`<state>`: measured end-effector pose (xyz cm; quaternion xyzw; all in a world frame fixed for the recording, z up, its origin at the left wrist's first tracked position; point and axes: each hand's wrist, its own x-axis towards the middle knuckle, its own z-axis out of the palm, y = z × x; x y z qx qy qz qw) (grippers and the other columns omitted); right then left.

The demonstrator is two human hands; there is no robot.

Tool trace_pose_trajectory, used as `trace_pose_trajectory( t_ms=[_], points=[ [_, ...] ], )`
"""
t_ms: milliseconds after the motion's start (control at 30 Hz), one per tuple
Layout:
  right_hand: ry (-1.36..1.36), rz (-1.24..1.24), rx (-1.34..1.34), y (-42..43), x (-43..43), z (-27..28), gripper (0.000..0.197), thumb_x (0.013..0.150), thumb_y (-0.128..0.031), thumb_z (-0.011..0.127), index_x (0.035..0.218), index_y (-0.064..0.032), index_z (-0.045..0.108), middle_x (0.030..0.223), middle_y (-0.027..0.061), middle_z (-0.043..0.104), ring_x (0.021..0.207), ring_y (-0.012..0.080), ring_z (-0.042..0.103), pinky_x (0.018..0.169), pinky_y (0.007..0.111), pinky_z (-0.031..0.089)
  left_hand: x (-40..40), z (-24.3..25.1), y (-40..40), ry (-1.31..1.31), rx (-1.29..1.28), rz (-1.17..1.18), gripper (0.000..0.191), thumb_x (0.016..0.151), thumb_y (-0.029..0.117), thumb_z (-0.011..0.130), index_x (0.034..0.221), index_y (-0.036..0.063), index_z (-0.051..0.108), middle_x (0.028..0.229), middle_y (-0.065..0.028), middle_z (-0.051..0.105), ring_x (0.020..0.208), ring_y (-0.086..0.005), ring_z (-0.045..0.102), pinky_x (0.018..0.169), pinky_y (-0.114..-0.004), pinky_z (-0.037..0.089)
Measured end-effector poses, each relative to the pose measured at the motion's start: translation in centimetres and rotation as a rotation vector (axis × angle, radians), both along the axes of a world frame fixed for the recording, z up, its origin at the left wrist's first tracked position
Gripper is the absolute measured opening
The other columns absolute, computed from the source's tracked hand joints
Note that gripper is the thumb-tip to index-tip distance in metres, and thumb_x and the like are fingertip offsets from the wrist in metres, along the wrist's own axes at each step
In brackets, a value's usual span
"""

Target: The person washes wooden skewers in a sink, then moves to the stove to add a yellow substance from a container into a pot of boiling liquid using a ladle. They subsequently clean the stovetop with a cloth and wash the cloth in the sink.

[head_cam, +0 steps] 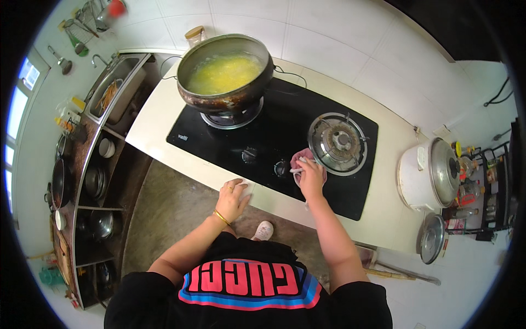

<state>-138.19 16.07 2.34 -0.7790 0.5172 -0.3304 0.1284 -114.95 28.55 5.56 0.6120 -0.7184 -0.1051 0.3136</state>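
Note:
My right hand (310,177) grips a pink cloth (301,155) on the black glass gas hob (283,107), between a control knob (280,167) and the bare right burner (340,140). At the counter's front edge (263,197) rests my left hand (233,199), holding nothing, its fingers apart. A large, scorched metal wok-like pot (226,103) stands over the left burner, with yellowish food in liquid (226,73) inside. Another knob (248,155) lies between my two hands, further back.
A white pot with a metal lid (427,174) stands on the counter at the right, near a rack of bottles (466,193). Behind the wok is a lidded jar (195,36). A sink (119,84) and shelves of pans (95,181) line the left side.

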Motion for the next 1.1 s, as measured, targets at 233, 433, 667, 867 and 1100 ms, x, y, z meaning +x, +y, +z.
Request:
trace_pose_trajectory(
  t_ms=[233, 433, 667, 867, 1100],
  points=[
    [0.046, -0.387, 0.100, 9.9, -14.2, -0.5, 0.023, 0.070, -0.005, 0.055, 0.092, -0.0100, 0.060, 0.101, 0.0072, 0.057, 0.089, 0.0259, 0.051, 0.078, 0.034, 0.041, -0.8, 0.1, -0.4, 0.027, -0.031, -0.090, 0.033, 0.070, 0.015, 0.063, 0.100, 0.0045, 0.053, 0.105, -0.0151, 0.049, 0.096, -0.0327, 0.047, 0.081, -0.041, 0.038],
    [-0.152, -0.446, -0.128, 10.6, -16.8, 2.5, 0.019, 0.079, -0.010, 0.048, 0.093, -0.0037, 0.058, 0.092, 0.0150, 0.059, 0.082, 0.0265, 0.058, 0.070, 0.034, 0.047, -1.2, -1.0, -0.3, 0.033, -0.012, -0.108, 0.033, 0.071, 0.015, 0.062, 0.100, 0.0045, 0.053, 0.105, -0.0149, 0.049, 0.097, -0.0325, 0.046, 0.081, -0.040, 0.038],
    [0.141, -0.030, -0.087, 7.9, 2.2, 2.4, 0.041, 0.072, -0.020, 0.061, 0.110, -0.0095, 0.052, 0.123, 0.0158, 0.042, 0.108, 0.0348, 0.044, 0.087, 0.045, 0.037, -2.6, -1.1, -0.2, 0.003, 0.003, -0.170, 0.033, 0.071, 0.015, 0.062, 0.100, 0.0041, 0.053, 0.106, -0.0151, 0.049, 0.096, -0.0325, 0.046, 0.081, -0.041, 0.038],
    [0.188, -0.131, -0.162, 9.3, -5.2, -0.5, 0.032, 0.069, -0.010, 0.055, 0.101, -0.0077, 0.053, 0.106, 0.0130, 0.050, 0.101, 0.0304, 0.047, 0.082, 0.040, 0.040, -2.9, -0.5, -0.3, 0.013, -0.012, -0.159, 0.032, 0.070, 0.014, 0.063, 0.099, 0.0036, 0.053, 0.105, -0.0155, 0.050, 0.095, -0.0330, 0.047, 0.081, -0.041, 0.039],
    [-0.207, -0.360, 0.115, 7.7, -8.5, 6.3, 0.033, 0.074, -0.005, 0.056, 0.106, -0.0044, 0.048, 0.098, 0.0167, 0.052, 0.088, 0.0329, 0.052, 0.077, 0.037, 0.043, -1.6, -0.5, 0.5, 0.031, 0.004, -0.064, 0.030, 0.070, 0.014, 0.063, 0.097, 0.0039, 0.054, 0.103, -0.0153, 0.051, 0.095, -0.0334, 0.048, 0.081, -0.040, 0.039]
  ],
)
